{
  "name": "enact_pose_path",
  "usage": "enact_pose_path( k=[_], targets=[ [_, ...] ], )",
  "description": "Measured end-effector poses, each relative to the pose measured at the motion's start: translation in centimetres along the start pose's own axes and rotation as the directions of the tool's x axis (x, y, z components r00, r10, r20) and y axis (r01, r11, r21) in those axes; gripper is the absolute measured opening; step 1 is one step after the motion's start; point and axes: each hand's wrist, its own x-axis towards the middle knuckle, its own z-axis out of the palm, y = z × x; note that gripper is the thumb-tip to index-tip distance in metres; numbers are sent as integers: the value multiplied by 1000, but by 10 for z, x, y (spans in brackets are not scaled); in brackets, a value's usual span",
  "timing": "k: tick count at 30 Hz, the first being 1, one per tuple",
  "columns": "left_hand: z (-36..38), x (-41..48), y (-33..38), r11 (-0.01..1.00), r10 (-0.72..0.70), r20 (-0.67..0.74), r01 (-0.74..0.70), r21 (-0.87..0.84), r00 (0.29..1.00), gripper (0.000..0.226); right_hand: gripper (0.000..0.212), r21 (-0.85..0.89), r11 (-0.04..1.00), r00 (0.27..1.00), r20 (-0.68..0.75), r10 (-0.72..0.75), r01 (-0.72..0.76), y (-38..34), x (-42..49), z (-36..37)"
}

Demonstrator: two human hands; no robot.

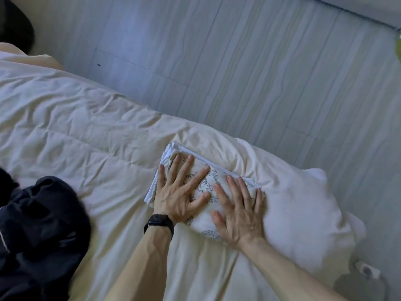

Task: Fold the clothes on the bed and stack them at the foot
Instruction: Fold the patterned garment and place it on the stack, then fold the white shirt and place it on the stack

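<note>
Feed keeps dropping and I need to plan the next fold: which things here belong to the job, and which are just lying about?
Job: folded white printed garment, pressed flat under left hand and right hand; crumpled dark clothes pile at the left; bed.
Lying about: black wristband on the left wrist; small white object, lower right; tiled floor.

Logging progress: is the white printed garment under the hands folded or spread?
Folded. The white printed garment is a compact rectangle with stacked edges on its far side; left hand and right hand press it flat.
</note>
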Motion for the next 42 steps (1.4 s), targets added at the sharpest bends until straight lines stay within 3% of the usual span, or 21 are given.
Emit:
enact_pose_path(
  k=[4,9,15,18,22,25,31,36,42],
  targets=[
    [5,3,-5,999,26,-44,-27,-21,999,68,74,-29,999,999,-21,-27,26,2,0,10],
    [-2,3,-2,1000,-19,24,19,-11,1000,67,72,1,999,999,8,-42,42,-2,1,2],
    [-40,-5,24,989,-115,130,101,113,985,68,69,51,998,986,165,-35,27,-13,-4,-45],
    [-79,-25,49,972,-208,96,195,130,973,63,70,34,998,940,337,-52,43,-6,-11,-93],
    [-134,-95,86,918,-397,20,396,23,918,62,45,168,973,928,312,-205,159,-2,-49,-177],
    [-165,-184,110,818,-552,39,550,-171,833,57,38,194,938,897,289,-335,287,-18,-96,-230],
    [-193,-414,156,589,-790,-17,751,-298,613,50,31,171,761,755,112,-646,626,-106,-216,-305],
    [-192,-638,209,409,-912,-183,853,-325,367,44,30,215,490,496,27,-868,845,-199,-354,-331],
    [-178,-884,285,114,-969,-248,900,-420,7,41,28,299,184,215,-75,-974,936,-291,-534,-325]
  ],
)
